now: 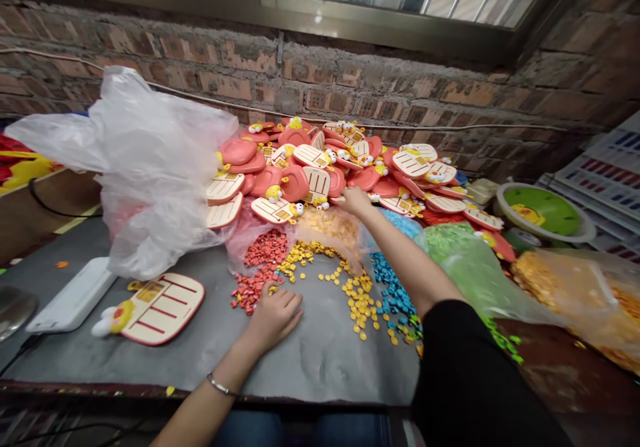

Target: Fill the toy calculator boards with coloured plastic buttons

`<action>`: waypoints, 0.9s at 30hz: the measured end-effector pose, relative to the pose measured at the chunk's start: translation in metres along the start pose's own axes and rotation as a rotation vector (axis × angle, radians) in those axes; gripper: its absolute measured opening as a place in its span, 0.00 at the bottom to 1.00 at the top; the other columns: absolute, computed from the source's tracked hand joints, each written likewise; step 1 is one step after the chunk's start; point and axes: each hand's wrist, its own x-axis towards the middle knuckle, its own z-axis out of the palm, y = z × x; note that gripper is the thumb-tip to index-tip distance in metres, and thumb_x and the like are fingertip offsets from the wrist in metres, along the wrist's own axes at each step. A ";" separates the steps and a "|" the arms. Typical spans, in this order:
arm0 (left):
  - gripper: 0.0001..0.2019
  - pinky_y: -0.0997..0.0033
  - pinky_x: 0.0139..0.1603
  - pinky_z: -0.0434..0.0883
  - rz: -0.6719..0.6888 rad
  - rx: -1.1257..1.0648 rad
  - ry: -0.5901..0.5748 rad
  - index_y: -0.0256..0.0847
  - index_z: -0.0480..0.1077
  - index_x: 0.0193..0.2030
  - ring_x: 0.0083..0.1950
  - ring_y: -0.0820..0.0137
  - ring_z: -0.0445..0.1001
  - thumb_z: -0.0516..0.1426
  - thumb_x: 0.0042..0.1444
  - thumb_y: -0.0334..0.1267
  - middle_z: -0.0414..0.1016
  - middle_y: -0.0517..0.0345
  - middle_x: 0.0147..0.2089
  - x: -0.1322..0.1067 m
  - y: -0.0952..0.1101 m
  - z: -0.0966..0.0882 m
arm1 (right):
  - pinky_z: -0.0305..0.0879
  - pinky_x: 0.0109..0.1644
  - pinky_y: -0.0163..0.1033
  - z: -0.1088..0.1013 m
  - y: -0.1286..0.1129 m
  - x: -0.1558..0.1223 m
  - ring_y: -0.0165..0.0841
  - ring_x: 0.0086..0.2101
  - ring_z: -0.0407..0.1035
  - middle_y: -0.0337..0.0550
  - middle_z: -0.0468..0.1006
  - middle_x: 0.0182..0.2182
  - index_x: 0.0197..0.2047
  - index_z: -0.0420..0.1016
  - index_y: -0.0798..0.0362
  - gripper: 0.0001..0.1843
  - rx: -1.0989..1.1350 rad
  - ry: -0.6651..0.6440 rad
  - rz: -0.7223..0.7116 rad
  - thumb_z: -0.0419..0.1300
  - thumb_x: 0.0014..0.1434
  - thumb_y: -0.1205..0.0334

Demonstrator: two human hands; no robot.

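Observation:
My left hand (274,315) rests on the grey table covering beside small red pieces (265,254), its fingers loosely stretched with nothing visible in them. My right hand (356,200) reaches to the front of a heap of red and cream plastic boards (315,157) with yellow duck heads. It touches or nearly touches a board; its fingers are mostly hidden, so a grip cannot be made out. Yellow pieces (361,304) lie between my hands, and blue pieces (387,277) are under my right forearm. A single duck-headed board (163,310) lies face up at left, slots showing.
A large clear plastic bag (150,160) stands left of the heap. A white power strip (75,297) lies at left. Green pieces spill from a bag (465,274) at right, near a bag of orange pieces (575,294) and a white bowl (583,230). Behind is a brick wall (425,97).

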 end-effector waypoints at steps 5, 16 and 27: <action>0.07 0.53 0.53 0.56 -0.032 0.018 0.007 0.41 0.68 0.42 0.37 0.65 0.73 0.50 0.65 0.36 0.77 0.57 0.35 0.000 -0.003 0.000 | 0.65 0.45 0.41 0.037 -0.019 0.028 0.42 0.43 0.74 0.63 0.79 0.44 0.45 0.77 0.65 0.13 -0.048 -0.014 0.078 0.57 0.64 0.65; 0.06 0.54 0.54 0.55 -0.151 -0.081 0.170 0.42 0.71 0.43 0.40 0.64 0.77 0.53 0.63 0.36 0.80 0.57 0.38 0.003 -0.002 -0.014 | 0.60 0.39 0.36 -0.016 0.017 -0.062 0.33 0.39 0.69 0.57 0.77 0.41 0.46 0.70 0.61 0.16 -0.041 0.295 -0.112 0.64 0.60 0.59; 0.09 0.58 0.52 0.61 -0.437 -0.333 0.368 0.43 0.69 0.43 0.45 0.64 0.76 0.49 0.65 0.41 0.79 0.55 0.42 -0.003 -0.012 -0.012 | 0.74 0.46 0.44 0.067 -0.048 -0.301 0.34 0.38 0.74 0.40 0.79 0.34 0.45 0.71 0.47 0.13 0.462 0.581 -0.664 0.56 0.61 0.73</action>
